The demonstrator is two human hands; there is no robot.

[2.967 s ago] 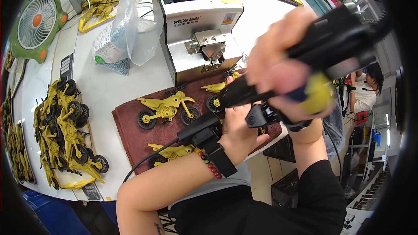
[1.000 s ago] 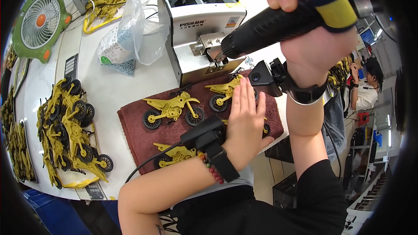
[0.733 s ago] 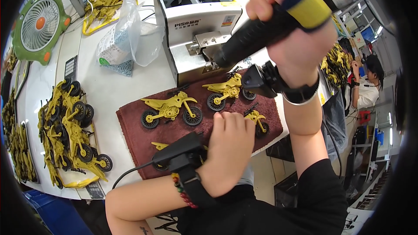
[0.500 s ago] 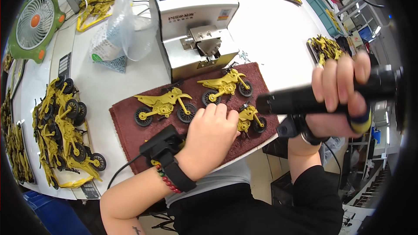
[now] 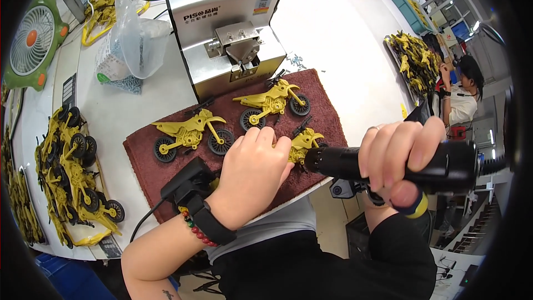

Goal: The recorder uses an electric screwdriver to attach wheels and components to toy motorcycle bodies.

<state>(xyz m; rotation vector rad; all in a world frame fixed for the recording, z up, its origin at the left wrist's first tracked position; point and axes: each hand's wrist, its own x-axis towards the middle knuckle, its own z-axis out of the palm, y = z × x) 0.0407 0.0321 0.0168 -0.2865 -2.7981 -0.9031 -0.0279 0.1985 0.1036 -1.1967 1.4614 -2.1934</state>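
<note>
On a maroon cloth point(image 5: 139, 150) lie three yellow toy motorcycles with black wheels. One toy motorcycle point(image 5: 302, 141) is under the curled fingers of my left hand point(image 5: 252, 161), which hides its rear part. My right hand point(image 5: 402, 153) is wrapped round a thick black electric screwdriver point(image 5: 338, 161), its cord leaving at the right. The front end of this tool overlaps the front wheel of the held motorcycle; whether they touch, I cannot tell. Left of my fingers lies a second motorcycle point(image 5: 191, 128), and a third motorcycle point(image 5: 272, 101) sits farther back.
Behind the cloth stands a grey screw-feeding machine point(image 5: 227, 14), with loose screws point(image 5: 298, 62) beside it. A pile of toy motorcycles point(image 5: 78, 172) lies at left, another pile point(image 5: 413, 61) at far right. A green fan point(image 5: 36, 39) and a plastic bag point(image 5: 133, 50) stand back left. Another person point(image 5: 463, 91) sits beyond.
My right hand has brought the screwdriver left and down, up to the motorcycle under my left hand. The left hand keeps its hold. The whole view has shifted slightly.
</note>
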